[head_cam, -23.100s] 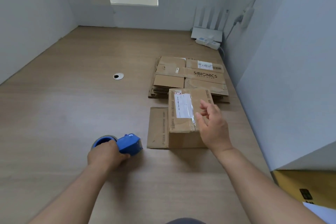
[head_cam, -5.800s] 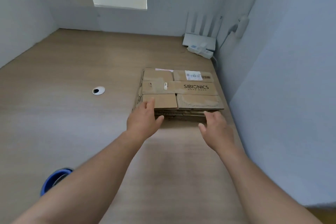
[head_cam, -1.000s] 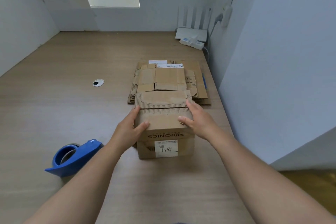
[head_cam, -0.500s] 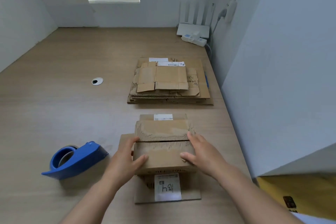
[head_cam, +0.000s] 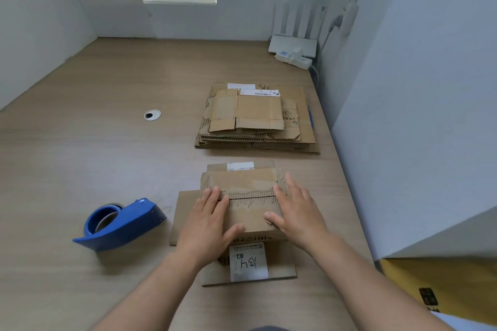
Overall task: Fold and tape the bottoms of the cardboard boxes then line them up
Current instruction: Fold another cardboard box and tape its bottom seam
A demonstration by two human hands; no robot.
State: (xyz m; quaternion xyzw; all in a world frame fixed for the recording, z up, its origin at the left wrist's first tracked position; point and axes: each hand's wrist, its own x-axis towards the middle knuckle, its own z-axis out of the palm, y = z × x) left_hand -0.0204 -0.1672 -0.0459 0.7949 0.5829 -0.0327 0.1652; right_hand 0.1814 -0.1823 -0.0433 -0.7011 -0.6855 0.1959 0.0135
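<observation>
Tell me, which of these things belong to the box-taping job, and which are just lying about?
Job: cardboard box, pressed by left hand and right hand; blue tape dispenser; stack of flattened boxes.
Lying about: white router; power strip; cable grommet.

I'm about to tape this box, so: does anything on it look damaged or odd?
Yes. The brown cardboard box under the left hand and right hand has ragged flaps: along the middle seam the outer paper is torn off, baring ribbed corrugation. The flaps meet with only a thin gap.
</observation>
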